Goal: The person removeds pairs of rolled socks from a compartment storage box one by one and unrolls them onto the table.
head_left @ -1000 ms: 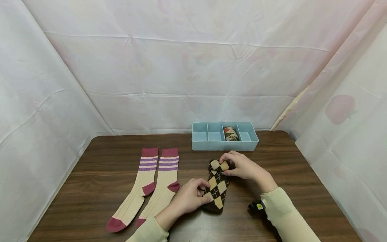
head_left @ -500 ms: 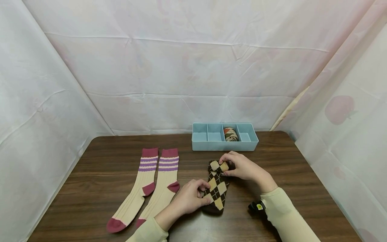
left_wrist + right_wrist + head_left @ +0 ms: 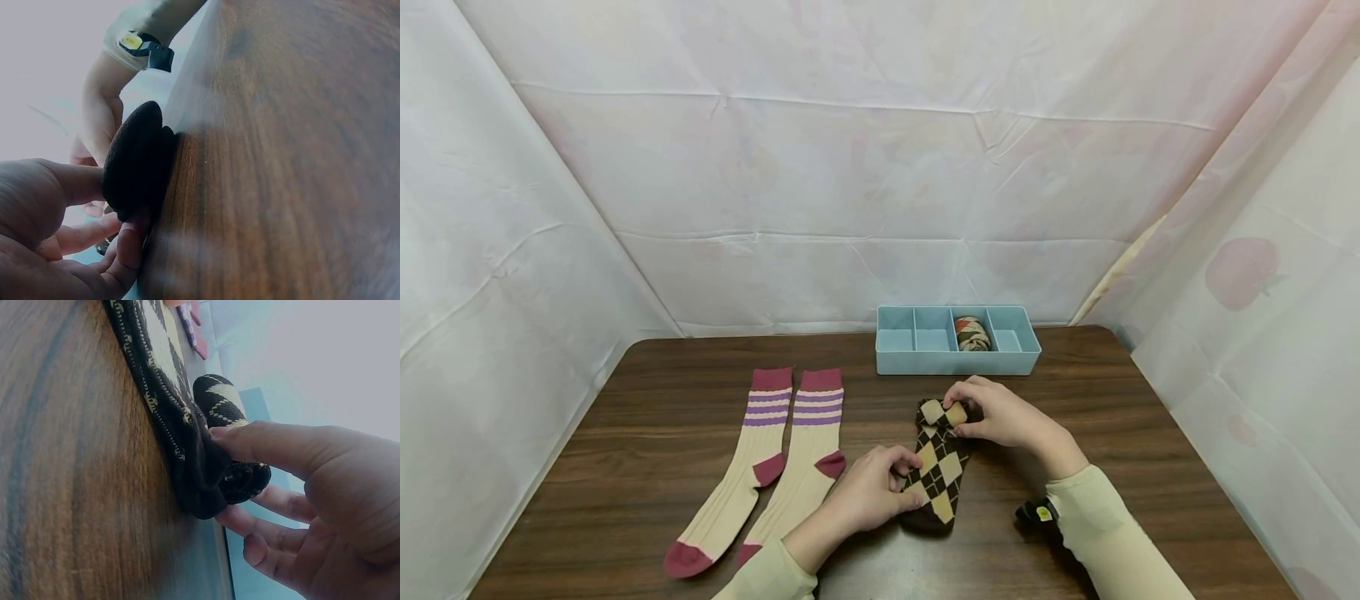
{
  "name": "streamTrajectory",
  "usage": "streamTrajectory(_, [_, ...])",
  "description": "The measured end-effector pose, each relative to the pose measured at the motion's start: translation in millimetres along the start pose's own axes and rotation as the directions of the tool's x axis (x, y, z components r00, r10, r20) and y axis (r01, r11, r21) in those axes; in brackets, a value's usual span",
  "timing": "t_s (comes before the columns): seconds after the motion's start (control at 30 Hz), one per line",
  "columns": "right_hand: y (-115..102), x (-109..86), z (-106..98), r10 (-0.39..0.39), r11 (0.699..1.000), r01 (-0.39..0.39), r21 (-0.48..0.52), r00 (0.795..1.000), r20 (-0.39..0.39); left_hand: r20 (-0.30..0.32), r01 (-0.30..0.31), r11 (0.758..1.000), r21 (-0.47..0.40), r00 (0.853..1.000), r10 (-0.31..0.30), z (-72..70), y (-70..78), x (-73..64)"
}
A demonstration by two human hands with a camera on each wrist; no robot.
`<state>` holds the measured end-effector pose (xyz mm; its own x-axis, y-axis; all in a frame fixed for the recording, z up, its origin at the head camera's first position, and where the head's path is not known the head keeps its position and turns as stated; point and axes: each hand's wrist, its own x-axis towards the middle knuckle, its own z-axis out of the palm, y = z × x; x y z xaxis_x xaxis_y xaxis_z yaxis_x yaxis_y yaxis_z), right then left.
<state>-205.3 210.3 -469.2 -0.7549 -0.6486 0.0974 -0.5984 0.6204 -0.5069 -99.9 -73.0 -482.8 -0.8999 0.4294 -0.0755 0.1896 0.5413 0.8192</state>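
Observation:
A brown argyle sock pair [image 3: 942,475] with tan diamonds lies on the table, its far end folded over into a roll. My left hand [image 3: 871,490] holds its left edge near the dark toe, thumb and fingers bent around it. In the left wrist view the dark toe [image 3: 139,156] shows two layers. At the far end my right hand [image 3: 1000,412] pinches the rolled part. The right wrist view shows the roll [image 3: 222,403] beside the thumb, with a dark layer of sock under it.
Two cream socks, a left one [image 3: 730,492] and a right one [image 3: 805,458], lie flat at left with maroon toes and purple stripes. A blue divided tray [image 3: 958,362] stands behind, a rolled patterned sock bundle [image 3: 972,333] in its third compartment. White cloth walls surround the wooden table [image 3: 647,450].

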Motion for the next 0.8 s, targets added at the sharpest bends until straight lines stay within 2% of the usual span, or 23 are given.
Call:
streamTrajectory(0.33, [-3.4, 0.0, -1.2, 0.021, 1.000, -0.022, 0.003, 1.000, 0.005, 0.012, 0.005, 1.000, 0.004, 1.000, -0.005, -0.8, 0.4, -0.3])
streamTrajectory(0.53, [-1.1, -0.3, -0.8, 0.004, 1.000, -0.004, 0.005, 0.999, -0.047, 0.020, 0.007, 1.000, 0.010, 1.000, -0.008, -1.7, 2.1, -1.2])
streamTrajectory(0.8, [-0.6, 1.7, 0.0, 0.022, 1.000, -0.021, 0.011, 0.997, -0.076, 0.014, 0.002, 1.000, 0.020, 1.000, -0.002, -1.7, 2.3, -1.4])
